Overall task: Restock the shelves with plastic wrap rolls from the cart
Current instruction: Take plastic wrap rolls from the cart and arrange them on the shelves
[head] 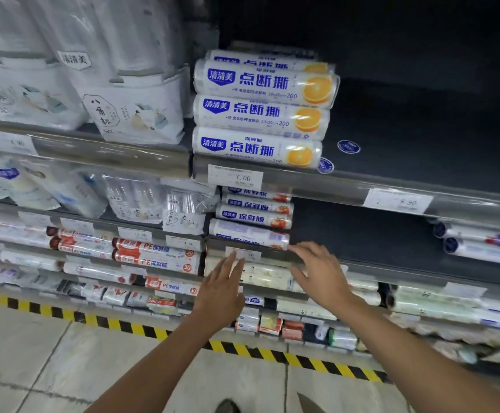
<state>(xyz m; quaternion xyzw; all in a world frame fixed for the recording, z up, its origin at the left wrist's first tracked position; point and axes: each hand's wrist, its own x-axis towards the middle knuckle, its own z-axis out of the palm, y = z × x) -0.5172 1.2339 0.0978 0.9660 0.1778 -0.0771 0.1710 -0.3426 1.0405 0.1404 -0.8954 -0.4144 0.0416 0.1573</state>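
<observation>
A stack of plastic wrap rolls with orange pictures [260, 117] lies on the upper shelf. Below it, a smaller stack of wrap rolls with tomato pictures [253, 217] sits on the middle shelf [391, 263]. The lowest roll of that stack [248, 235] lies at the shelf's front edge. My left hand [221, 290] is held out with straight fingers just below that shelf edge, holding nothing. My right hand [320, 272] is spread open, its fingertips at the shelf edge next to the lowest roll's right end. The cart is out of view.
Dark bare shelf space extends right of both stacks. More rolls [478, 242] lie at the far right of the middle shelf. Paper cup packs [135, 114] fill the upper left. Red-labelled rolls [156, 254] fill the lower left. Yellow-black tape [123, 326] marks the floor.
</observation>
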